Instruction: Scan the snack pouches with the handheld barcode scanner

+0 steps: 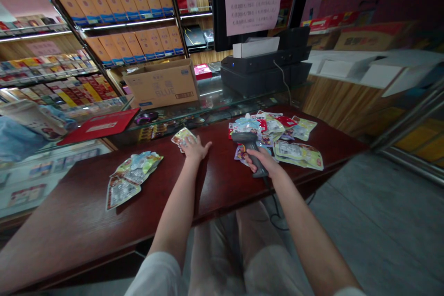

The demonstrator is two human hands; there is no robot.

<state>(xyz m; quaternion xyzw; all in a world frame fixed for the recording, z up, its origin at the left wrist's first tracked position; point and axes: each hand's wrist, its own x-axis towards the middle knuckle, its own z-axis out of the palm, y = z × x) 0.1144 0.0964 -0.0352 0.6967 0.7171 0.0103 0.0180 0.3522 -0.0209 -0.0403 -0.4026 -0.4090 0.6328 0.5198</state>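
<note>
My left hand (194,149) lies flat with fingers spread, its fingertips on a small printed packet (181,137) on the dark red table (215,180). In my right hand (262,159) is a grey barcode scanner (245,138), gripped by its handle, its head pointing left. Behind and to the right of the scanner is a heap of colourful packets (277,125), with a clear-fronted packet (298,153) at the near right. Off to the left, several similar packets (133,173) overlap in a small pile. What the packets contain is too blurred to tell.
A cable (274,208) hangs off the table's near edge. Beyond the table stand a glass counter (211,90), an open cardboard box (166,85), and a dark monitor (219,14) with a paper notice. A red folder (100,126) lies at the left. Shelves of boxes rise behind.
</note>
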